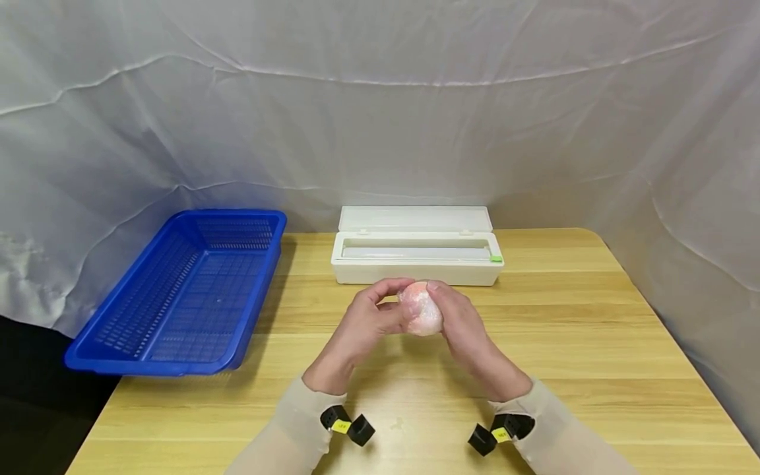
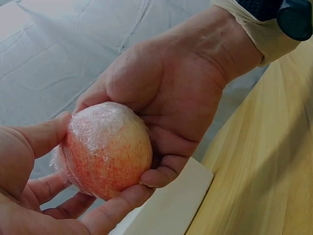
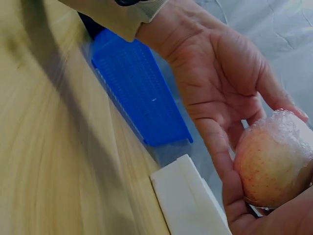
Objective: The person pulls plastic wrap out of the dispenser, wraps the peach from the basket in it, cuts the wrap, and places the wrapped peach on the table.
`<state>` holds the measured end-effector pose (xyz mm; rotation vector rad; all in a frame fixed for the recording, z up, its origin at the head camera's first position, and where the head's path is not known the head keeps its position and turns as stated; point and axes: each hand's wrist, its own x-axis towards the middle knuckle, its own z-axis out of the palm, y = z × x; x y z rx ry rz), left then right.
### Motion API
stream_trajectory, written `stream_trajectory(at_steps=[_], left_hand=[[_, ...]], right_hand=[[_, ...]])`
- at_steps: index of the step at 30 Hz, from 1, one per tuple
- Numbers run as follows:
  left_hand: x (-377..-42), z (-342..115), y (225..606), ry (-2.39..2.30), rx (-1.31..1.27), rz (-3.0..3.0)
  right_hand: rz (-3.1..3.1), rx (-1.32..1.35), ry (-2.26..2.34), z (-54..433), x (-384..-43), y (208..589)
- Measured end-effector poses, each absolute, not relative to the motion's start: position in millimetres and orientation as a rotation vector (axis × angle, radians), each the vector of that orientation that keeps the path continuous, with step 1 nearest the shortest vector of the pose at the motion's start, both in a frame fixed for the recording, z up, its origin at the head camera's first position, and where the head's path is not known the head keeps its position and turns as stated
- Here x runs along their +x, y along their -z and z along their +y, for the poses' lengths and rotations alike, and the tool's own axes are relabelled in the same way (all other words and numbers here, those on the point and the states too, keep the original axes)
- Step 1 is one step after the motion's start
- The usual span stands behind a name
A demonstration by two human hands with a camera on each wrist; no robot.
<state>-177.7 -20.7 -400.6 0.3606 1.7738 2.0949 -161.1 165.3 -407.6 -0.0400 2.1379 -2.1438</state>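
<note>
A red-and-yellow apple (image 1: pixel 426 318) is held between both hands above the table, in front of the white box. Clear cling film (image 2: pixel 105 122) covers it, crinkled and bunched over its paler side. My left hand (image 1: pixel 369 318) grips the apple from the left, thumb on the near side and fingers around the far side. From the right, my right hand (image 1: pixel 464 323) curls around it, with the thumb on top. In the right wrist view the apple (image 3: pixel 274 164) sits between the fingers of both hands, its lower edge partly hidden.
Behind the hands, a long white cling film box (image 1: pixel 415 273) stands with its lid raised and a roll inside; a green tab marks its right end. A blue plastic basket (image 1: pixel 252 316) sits at the left, overhanging the table edge. Grey cloth (image 1: pixel 415 145) hangs behind.
</note>
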Motion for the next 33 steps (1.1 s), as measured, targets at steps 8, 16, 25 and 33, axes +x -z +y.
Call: stream_trajectory(at_steps=[8,16,25,33], left_hand=[[-178.9,-24.6,397.3,-2.124,0.352,1.744],[-177.5,-19.8,398.8,-2.115,0.372,1.725],[-178.1,-15.5,403.2,-2.158,0.356,1.632],[-179.5,-16.3,403.9,-2.145,0.306,1.669]], right_hand=[[1.845,-0.124,2.224,172.6,-162.5,403.5],[1.993,0.067,2.269,166.6,-161.7,404.1],[1.86,0.121,2.354,161.9,-159.3,402.3],[1.991,0.059,2.281,163.1,-159.1,403.8]])
